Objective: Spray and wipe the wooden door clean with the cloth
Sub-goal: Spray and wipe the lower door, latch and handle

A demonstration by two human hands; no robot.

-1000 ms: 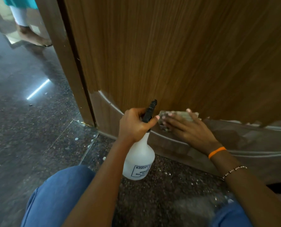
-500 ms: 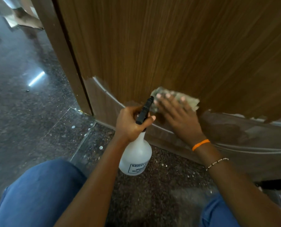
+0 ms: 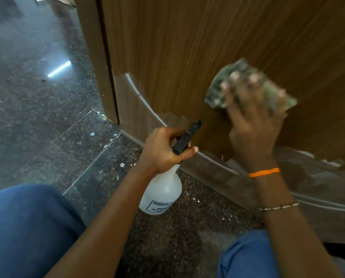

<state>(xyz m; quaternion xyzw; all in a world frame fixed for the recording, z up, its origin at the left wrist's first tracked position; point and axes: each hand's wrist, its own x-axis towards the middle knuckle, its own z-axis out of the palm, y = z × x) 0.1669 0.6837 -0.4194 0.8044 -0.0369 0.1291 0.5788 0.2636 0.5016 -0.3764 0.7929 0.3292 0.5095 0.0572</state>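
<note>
Cloth lay flat against the door near its bottom edge, pressed by your spread right hand; your left hand gripped the bottle.

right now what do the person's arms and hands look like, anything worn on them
Both forearms are bare, with no sleeves in view. The right wrist carries a thin orange band and, further up the forearm, a slim beaded bracelet of pale and dark beads. The left hand and its wrist show nothing worn. The fingers of the right hand have light pink nails, though they are motion-blurred.
</note>
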